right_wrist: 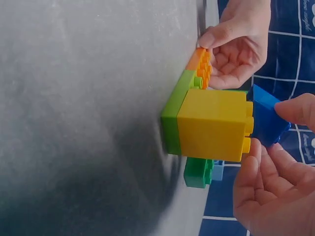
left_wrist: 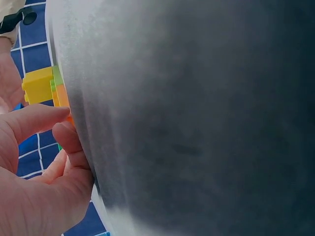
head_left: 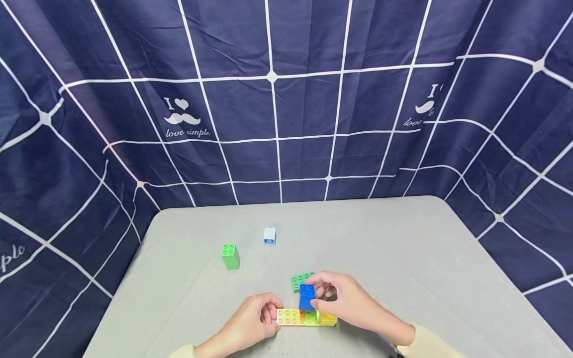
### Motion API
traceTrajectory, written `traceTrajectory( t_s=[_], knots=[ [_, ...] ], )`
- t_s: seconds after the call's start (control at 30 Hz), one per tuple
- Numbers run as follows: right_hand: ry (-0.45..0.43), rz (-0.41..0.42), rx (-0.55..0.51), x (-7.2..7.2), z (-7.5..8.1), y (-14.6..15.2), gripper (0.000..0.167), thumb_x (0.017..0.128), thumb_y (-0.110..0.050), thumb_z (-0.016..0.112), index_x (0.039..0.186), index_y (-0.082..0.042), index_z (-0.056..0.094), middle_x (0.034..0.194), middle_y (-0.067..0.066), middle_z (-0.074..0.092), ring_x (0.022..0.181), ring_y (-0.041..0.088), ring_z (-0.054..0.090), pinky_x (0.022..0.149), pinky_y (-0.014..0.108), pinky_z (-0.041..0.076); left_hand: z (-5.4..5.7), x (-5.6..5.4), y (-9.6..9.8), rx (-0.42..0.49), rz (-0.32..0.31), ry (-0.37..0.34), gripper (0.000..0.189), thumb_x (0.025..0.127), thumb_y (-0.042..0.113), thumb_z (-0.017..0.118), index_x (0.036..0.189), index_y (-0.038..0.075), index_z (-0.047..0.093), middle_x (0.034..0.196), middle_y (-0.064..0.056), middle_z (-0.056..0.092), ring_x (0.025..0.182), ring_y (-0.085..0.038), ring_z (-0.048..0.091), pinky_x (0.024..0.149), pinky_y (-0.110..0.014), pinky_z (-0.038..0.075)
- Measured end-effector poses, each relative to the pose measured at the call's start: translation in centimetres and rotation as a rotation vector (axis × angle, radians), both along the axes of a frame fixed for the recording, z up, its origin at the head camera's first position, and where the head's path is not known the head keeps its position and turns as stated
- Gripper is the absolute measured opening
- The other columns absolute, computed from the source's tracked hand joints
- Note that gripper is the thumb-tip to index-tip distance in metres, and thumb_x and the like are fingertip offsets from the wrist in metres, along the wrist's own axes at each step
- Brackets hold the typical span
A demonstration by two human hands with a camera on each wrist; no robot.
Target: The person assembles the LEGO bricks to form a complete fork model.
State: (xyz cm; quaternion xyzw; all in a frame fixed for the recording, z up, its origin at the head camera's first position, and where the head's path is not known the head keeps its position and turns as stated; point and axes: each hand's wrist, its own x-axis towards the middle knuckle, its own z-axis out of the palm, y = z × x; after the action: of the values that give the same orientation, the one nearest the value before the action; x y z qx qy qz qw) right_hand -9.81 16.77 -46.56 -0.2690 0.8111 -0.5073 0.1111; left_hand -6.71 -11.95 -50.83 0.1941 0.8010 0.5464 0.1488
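The blue block (head_left: 307,299) should handle as light, stiff and fairly smooth, hardly fragile; its flat sides look the best hold. The right hand (head_left: 343,298) pinches it between thumb and fingers, raised near the yellow block (right_wrist: 211,125), well apart from the bench's (head_left: 349,238) far edge. The left hand's (head_left: 252,319) fingers clamp the orange brick's (right_wrist: 198,61) end. Deep blue, studded on top, it may have a slanted face, partly hidden.

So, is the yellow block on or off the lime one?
On: the right wrist view shows no gap between the yellow block and the lime block.
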Motion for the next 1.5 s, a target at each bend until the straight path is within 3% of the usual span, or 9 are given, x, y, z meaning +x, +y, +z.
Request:
traceTrajectory(
  t_s=[0.3,0.67,1.5],
  knots=[
    [-0.061,0.010,0.070,0.6,-0.1,-0.5,0.031,0.089,-0.013,0.085,0.118,-0.013,0.075,0.097,-0.008,0.068,0.092,0.013,0.064,0.081,0.032,0.056,-0.1,0.0,0.0,-0.003,0.000,0.006,0.032,0.080,-0.013,0.082,0.103,0.006,0.071,0.080,0.007,0.060,0.069,-0.001,0.055,0.061,-0.018,0.047],
    [0.005,0.005,0.186,1.2,0.0,-0.6,0.035,0.084,-0.012,0.085,0.117,-0.020,0.074,0.099,-0.013,0.068,0.093,0.012,0.064,0.080,0.028,0.054,-0.1,-0.1,0.1,-0.010,-0.003,0.020,0.031,0.081,-0.013,0.082,0.101,0.007,0.071,0.080,0.006,0.061,0.069,-0.001,0.055,0.061,-0.018,0.046],
    [0.128,0.020,0.193,1.9,-1.0,-0.7,0.035,0.083,-0.008,0.090,0.108,-0.026,0.075,0.098,-0.019,0.066,0.087,0.006,0.059,0.075,0.027,0.053,-0.1,0.0,0.1,-0.011,0.009,0.006,0.029,0.081,-0.013,0.082,0.100,0.006,0.071,0.080,0.005,0.060,0.069,-0.002,0.055,0.061,-0.018,0.046]
  ],
)
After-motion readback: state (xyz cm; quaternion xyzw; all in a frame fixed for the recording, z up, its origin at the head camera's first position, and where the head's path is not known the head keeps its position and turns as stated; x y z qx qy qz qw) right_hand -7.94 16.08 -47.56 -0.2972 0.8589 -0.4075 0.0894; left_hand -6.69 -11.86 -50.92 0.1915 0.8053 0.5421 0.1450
